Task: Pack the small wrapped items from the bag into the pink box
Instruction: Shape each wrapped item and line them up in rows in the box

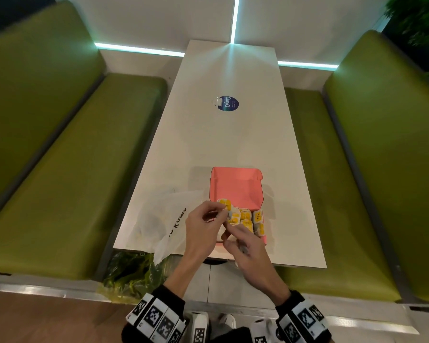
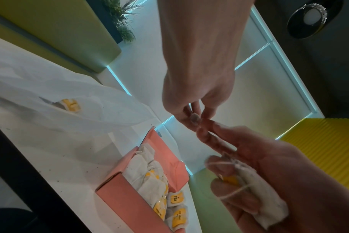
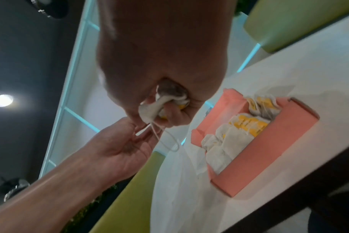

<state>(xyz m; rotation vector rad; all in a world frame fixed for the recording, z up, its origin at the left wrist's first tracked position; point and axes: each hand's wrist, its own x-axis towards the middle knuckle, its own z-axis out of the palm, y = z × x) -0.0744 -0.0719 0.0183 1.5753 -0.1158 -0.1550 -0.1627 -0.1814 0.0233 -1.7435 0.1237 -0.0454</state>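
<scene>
- Bag [image 1: 159, 219] of thin white plastic lies at the left on the table [image 1: 233, 134], with its near edge hanging over the table edge. We count one bag, and one tea bag still inside it [image 2: 71, 104] shows through the plastic. A tug on it could slide the whole bag off.
- Left hand [image 1: 201, 226] pinches the string [image 3: 169, 141] of the tea bag [image 3: 149, 110] held above the box's near left corner. We think too hard a pull could tear the string from the paper.
- Right hand [image 1: 250, 253] is clenched around that same tea bag, crumpling it. More squeezing might split it and spill leaves (the string also loops about the fingers, so it may snag on release).
- Pink box [image 1: 233, 186] stands open, just right of the bag. We count one box and six yellow labels among the packed tea bags [image 1: 245, 219] crowding its near end. The hands may hide others. A dangling string could drag a packed one out.
</scene>
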